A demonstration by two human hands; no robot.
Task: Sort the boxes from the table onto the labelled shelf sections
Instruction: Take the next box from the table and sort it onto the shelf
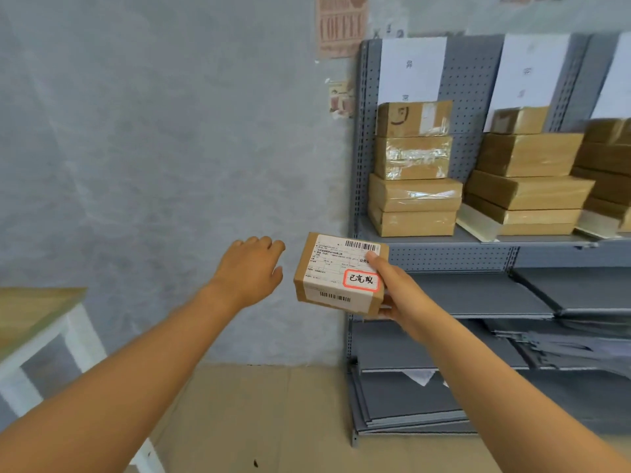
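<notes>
Cardboard parcel [339, 274] at centre frame, red-bordered sticker [362, 279] up, is gripped by the right hand [392, 288], left hand [251, 268] loosely open beside it; match that sticker to a paper shelf label [411, 68] upper right, then stack squarely.

A grey metal shelf [444, 238] with a perforated back stood against the wall at the right. On its upper board sat three stacks of brown boxes: a left stack [415, 172] of four, a middle stack [527, 175] resting on a pale sheet [476, 223], and a right stack [606, 165] cut off by the frame edge. White paper labels [411, 68] hung on the back panel above the stacks. Lower down lay loose grey shelf boards [478, 295], some tilted. At the far left stood a corner of a white-framed table [44, 315] with a wooden top. The floor [259, 411] was tan.
</notes>
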